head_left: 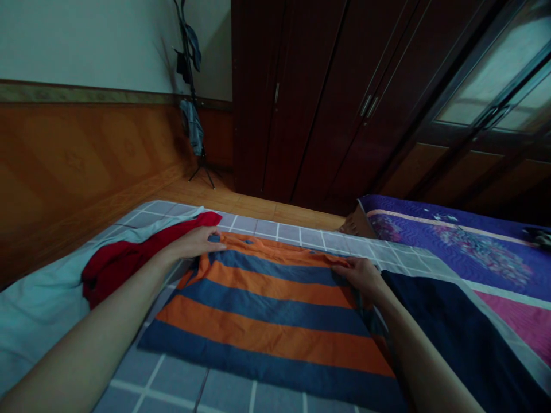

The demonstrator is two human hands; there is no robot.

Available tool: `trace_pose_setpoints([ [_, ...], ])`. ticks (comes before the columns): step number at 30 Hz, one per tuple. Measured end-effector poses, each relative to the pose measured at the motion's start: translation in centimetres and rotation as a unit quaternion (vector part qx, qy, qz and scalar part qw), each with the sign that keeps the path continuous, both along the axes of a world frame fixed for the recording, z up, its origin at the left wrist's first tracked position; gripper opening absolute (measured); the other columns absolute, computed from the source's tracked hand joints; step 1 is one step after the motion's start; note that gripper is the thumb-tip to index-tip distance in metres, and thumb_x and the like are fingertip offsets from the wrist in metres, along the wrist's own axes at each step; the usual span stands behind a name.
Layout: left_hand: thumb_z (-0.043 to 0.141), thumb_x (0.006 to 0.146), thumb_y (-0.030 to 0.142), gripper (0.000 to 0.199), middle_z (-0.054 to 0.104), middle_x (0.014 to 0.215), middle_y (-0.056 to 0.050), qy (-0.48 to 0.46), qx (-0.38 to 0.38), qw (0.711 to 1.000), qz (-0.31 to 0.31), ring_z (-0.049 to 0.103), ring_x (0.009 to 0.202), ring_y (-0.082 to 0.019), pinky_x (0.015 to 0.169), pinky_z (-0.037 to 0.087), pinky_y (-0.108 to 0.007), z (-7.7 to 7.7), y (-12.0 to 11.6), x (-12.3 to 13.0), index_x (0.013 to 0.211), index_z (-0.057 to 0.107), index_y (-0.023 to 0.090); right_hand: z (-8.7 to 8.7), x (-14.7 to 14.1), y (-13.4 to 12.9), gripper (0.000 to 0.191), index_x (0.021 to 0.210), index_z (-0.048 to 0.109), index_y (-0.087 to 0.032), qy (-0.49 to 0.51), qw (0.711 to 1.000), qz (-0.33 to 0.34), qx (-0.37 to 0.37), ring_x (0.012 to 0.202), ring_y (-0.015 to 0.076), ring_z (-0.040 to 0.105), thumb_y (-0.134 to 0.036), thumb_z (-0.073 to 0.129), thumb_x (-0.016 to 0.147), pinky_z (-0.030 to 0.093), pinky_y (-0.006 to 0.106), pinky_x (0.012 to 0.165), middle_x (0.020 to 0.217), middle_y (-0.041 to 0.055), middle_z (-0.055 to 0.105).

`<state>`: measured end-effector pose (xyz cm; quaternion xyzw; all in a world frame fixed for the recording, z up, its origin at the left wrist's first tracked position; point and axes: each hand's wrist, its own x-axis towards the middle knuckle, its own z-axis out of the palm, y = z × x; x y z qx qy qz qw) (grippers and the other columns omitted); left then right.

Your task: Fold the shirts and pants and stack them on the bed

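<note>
The left hand (193, 243) lies open and nearly flat on the far edge of an orange-and-blue striped cloth garment (267, 321), just beside a crumpled red garment (120, 264). The right hand (364, 277) curls closed over that striped garment's far corner, pinching it. The striped garment lies spread on a grey-checked bedsheet (172, 373).

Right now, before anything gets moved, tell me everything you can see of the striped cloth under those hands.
The striped cloth looks like soft woven fabric, with broad orange and slate-blue bands running across it. It lies nearly flat on a grey-checked bed cover, rumpled along its far edge. The left hand rests on its far left part, and the right hand is at its far right edge. Whether it is a garment or a plain piece of cloth cannot be told.
</note>
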<state>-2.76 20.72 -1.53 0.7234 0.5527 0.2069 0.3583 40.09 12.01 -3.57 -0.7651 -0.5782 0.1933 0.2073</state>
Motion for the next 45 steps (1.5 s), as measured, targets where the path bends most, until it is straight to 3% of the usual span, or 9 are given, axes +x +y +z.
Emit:
trace_pose_setpoints([
  [3, 0.068, 0.068, 0.041, 0.038, 0.067, 0.102, -0.012, 0.12, 0.127, 0.984, -0.028, 0.06, 0.098, -0.032, 0.085, 0.047, -0.04, -0.3, -0.4, 1.6, 0.097, 0.067, 0.017, 0.2, -0.6, 0.0, 0.012, 0.072, 0.069, -0.019, -0.009, 1.0, 0.011, 0.014, 0.052, 0.016, 0.058, -0.024, 0.06, 0.068, 0.033, 0.022, 0.046, 0.054, -0.001, 0.063],
  [8, 0.054, 0.084, 0.027, 0.034, 0.056, 0.127, -0.01, 0.143, 0.283, 0.937, -0.147, 0.047, 0.121, -0.027, 0.105, 0.033, -0.042, -1.4, -2.0, 4.5, 0.116, 0.061, 0.02, 0.2, -1.0, 0.1, 0.021, 0.085, 0.068, -0.019, -0.032, 0.998, 0.0, 0.052, 0.067, 0.0178, 0.062, -0.022, 0.052, 0.074, 0.04, 0.023, 0.056, 0.072, 0.0012, 0.068],
  [11, 0.048, 0.089, 0.026, 0.036, 0.052, 0.135, -0.008, 0.169, 0.273, 0.922, -0.217, 0.045, 0.125, -0.024, 0.106, 0.033, -0.04, -2.7, -2.6, 5.4, 0.124, 0.057, 0.022, 0.1, -0.9, 0.1, 0.023, 0.09, 0.07, -0.021, -0.058, 0.997, -0.012, 0.042, 0.069, 0.0196, 0.063, -0.024, 0.054, 0.074, 0.039, 0.023, 0.056, 0.073, 0.0018, 0.069],
  [18, 0.037, 0.095, 0.042, 0.055, 0.024, 0.155, -0.009, 0.245, 0.243, 0.913, -0.217, 0.021, 0.141, -0.027, 0.114, 0.015, -0.047, -4.5, -2.7, 5.3, 0.146, 0.029, 0.023, 0.5, -1.4, -0.5, 0.03, 0.085, 0.071, -0.022, -0.144, 0.988, -0.043, 0.021, 0.073, 0.025, 0.064, -0.042, 0.049, 0.084, 0.036, 0.027, 0.053, 0.077, 0.0085, 0.069],
  [25, 0.046, 0.089, 0.043, 0.056, 0.044, 0.143, -0.013, 0.192, 0.223, 0.949, -0.115, 0.039, 0.131, -0.028, 0.109, 0.027, -0.042, 0.9, -2.9, 3.0, 0.137, 0.044, 0.015, 1.9, -2.6, -2.0, 0.043, 0.119, 0.06, -0.016, -0.251, 0.963, -0.026, 0.09, 0.097, 0.0302, 0.061, -0.041, 0.048, 0.086, 0.044, 0.035, 0.07, 0.11, 0.0153, 0.063],
  [29, 0.047, 0.084, 0.039, 0.039, 0.069, 0.102, -0.008, 0.116, 0.17, 0.978, -0.04, 0.063, 0.093, -0.024, 0.081, 0.047, -0.033, 3.2, -5.0, -0.2, 0.111, 0.062, 0.016, 4.4, -4.7, -3.5, 0.04, 0.115, 0.062, -0.017, -0.244, 0.95, 0.035, 0.194, 0.095, 0.0271, 0.061, -0.04, 0.05, 0.085, 0.046, 0.034, 0.074, 0.112, 0.0113, 0.062],
  [32, 0.052, 0.079, 0.043, 0.033, 0.07, 0.081, -0.004, 0.087, 0.087, 0.992, -0.022, 0.064, 0.076, -0.022, 0.067, 0.046, -0.028, 2.2, -8.2, -2.3, 0.095, 0.066, 0.018, 5.8, -5.7, -5.5, 0.037, 0.108, 0.066, -0.021, -0.177, 0.968, 0.032, 0.177, 0.08, 0.0233, 0.064, -0.044, 0.052, 0.082, 0.045, 0.032, 0.066, 0.101, 0.0073, 0.067],
  [36, 0.051, 0.079, 0.05, 0.033, 0.07, 0.085, -0.004, 0.068, 0.056, 0.996, 0.022, 0.063, 0.078, -0.022, 0.067, 0.044, -0.027, -0.6, -11.5, -4.0, 0.086, 0.064, 0.021, 5.3, -4.5, -9.6, 0.035, 0.1, 0.07, -0.023, -0.156, 0.983, -0.002, 0.096, 0.074, 0.0233, 0.065, -0.047, 0.055, 0.079, 0.042, 0.03, 0.062, 0.086, 0.0056, 0.07],
  [45, 0.05, 0.076, 0.047, 0.028, 0.063, 0.065, 0.0, 0.064, 0.06, 0.995, 0.051, 0.06, 0.066, -0.02, 0.058, 0.038, -0.026, -3.3, -11.1, -4.8, 0.069, 0.056, 0.02, 1.8, -2.3, -16.8, 0.029, 0.085, 0.073, -0.024, -0.107, 0.991, -0.054, -0.054, 0.074, 0.0231, 0.066, -0.044, 0.052, 0.083, 0.04, 0.027, 0.059, 0.08, 0.0056, 0.071],
])
